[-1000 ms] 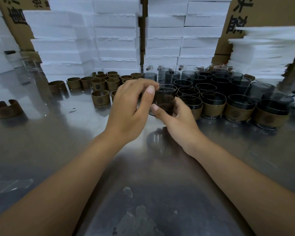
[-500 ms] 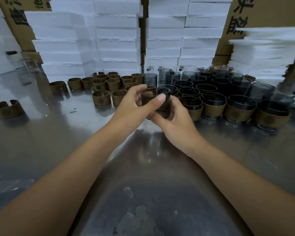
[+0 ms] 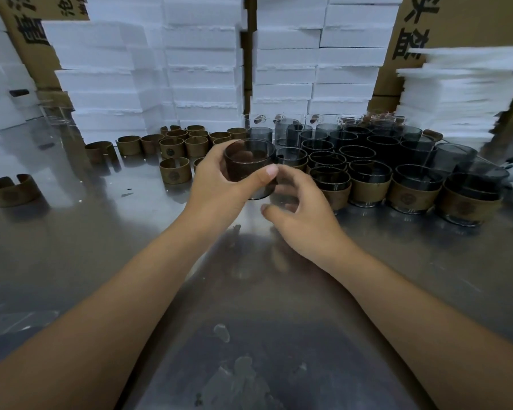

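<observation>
Above the steel table (image 3: 249,306), the left hand (image 3: 219,187) grips a smoky glass (image 3: 249,161) clear of the surface. Its thumb is pressed across the near wall and its fingers are curled round the far side. The glass stands nearly upright with its mouth open to the camera, and its lower part looks brownish through the dark wall; whether that is a sleeve I cannot tell.

Just right of the glass and a little below it, the right hand (image 3: 305,220) hangs with its fingers loosely curled and its thumb apart from the base. It holds nothing. Whether its fingertips brush the bottom edge of the glass cannot be told.

Left of the glass, a group of loose brown sleeves (image 3: 174,170) stands on the table, each a split ring. One lone sleeve (image 3: 12,190) sits well apart, far to the left of the glass.

Right of the glass, a row of sleeved glasses (image 3: 370,184) lines the near edge of a dense cluster. Behind that row, farther from the held glass, stand bare dark glasses (image 3: 356,143), packed close together.

Beyond the glass, white foam blocks (image 3: 202,69) are stacked in tall columns. Cardboard boxes (image 3: 456,19) with large printed characters stand behind the blocks. Far right of the glass, a stack of white sheets (image 3: 462,93) rises beside the cluster.
</observation>
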The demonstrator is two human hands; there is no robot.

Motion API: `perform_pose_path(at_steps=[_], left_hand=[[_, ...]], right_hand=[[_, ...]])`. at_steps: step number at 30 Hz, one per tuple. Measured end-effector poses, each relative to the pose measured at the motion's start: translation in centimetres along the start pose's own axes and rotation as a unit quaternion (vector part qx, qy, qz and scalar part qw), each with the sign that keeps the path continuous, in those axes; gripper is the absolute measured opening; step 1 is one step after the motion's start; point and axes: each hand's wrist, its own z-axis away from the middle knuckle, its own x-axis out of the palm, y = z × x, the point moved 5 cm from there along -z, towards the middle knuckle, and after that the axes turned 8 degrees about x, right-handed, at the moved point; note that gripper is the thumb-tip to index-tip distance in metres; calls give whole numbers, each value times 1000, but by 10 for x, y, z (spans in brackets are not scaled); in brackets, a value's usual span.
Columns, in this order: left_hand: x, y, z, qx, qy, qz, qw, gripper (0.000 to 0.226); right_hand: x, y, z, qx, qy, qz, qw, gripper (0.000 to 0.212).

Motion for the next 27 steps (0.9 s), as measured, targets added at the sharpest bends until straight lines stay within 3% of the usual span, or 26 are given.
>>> perform_pose_path(at_steps=[3, 6, 15, 21, 27], left_hand=[[0, 2, 1, 8, 3, -4, 1000, 47], [4, 4, 3, 17, -14, -10, 1000, 56], [20, 8, 13, 41, -65, 2, 997, 56], [24, 8, 15, 33, -83, 42, 995, 49], [22, 9, 14, 35, -91, 62, 993, 49]], right_hand=[[-6, 1, -3, 23, 33, -31, 999, 33], [-11, 4, -5, 63, 50, -126, 989, 23], [-9, 5, -4, 173, 14, -357, 918, 31], [-1, 0, 1, 221, -43, -423, 878, 46], [6, 0, 5, 240, -116, -426, 864, 59]])
